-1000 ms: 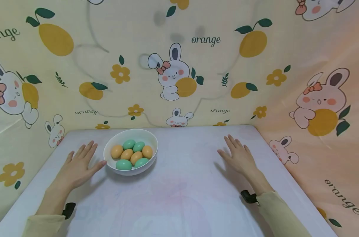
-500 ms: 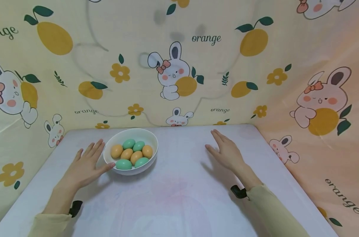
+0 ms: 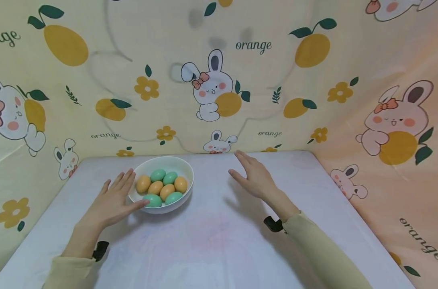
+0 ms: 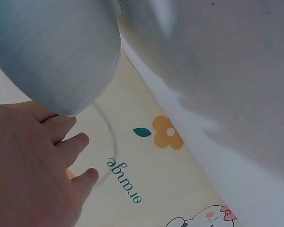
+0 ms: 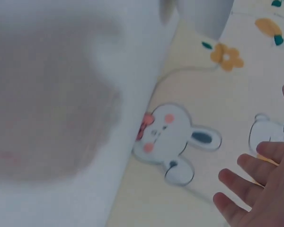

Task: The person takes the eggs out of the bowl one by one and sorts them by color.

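Observation:
A white bowl (image 3: pixel 190 188) stands left of the middle of the table, holding several egg-shaped pieces, some green (image 3: pixel 158 175) and some orange (image 3: pixel 143 184). My left hand (image 3: pixel 112 204) is at the bowl's left side with fingers extended; its thumb overlaps the near rim in the head view, and I cannot tell whether it touches. In the left wrist view the bowl's outer wall (image 4: pixel 61 52) rises beside that hand's fingers. To the right of the bowl, apart from it, my right hand (image 3: pixel 256 178) hovers over the table, fingers straight and holding nothing.
The white table (image 3: pixel 204 249) meets a printed cloth (image 3: pixel 150 40) with rabbits and oranges at its back and sides. Each wrist carries a small black camera, the left one (image 3: pixel 101 251) and the right one (image 3: pixel 273 224).
My right hand has moved left across the table, closer to the bowl. The left hand has shifted right, up against the bowl's side in the view. The bowl stays in place.

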`<state>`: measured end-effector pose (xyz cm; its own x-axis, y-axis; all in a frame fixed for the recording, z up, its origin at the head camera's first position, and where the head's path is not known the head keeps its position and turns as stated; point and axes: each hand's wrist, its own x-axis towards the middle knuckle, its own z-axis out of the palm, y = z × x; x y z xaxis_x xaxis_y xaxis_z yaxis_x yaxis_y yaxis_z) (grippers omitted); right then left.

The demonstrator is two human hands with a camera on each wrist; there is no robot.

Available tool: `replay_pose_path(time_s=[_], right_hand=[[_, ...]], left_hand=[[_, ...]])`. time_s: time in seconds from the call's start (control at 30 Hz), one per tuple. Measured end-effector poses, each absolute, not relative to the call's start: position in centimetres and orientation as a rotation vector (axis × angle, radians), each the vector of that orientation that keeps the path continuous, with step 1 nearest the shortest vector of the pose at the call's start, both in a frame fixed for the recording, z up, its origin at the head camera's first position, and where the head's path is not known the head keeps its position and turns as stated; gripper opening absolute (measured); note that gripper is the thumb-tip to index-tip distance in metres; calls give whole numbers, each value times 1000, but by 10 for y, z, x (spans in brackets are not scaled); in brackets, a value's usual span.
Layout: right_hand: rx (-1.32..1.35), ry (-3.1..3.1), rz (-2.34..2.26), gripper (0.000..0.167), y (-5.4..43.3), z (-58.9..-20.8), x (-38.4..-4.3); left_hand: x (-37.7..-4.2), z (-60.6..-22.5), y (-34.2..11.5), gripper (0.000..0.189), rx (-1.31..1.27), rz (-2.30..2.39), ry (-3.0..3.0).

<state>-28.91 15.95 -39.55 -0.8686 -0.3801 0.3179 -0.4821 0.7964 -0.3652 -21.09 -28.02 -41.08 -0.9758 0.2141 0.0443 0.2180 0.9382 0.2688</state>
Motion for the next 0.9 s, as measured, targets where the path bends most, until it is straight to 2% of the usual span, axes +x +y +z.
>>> replay_pose_path(time_s=[0.9], right_hand=[[1144,-2796,714,65,34,-388,-309]], left_hand=[[-212,-417,-281,113,-383,-497,-3069]])
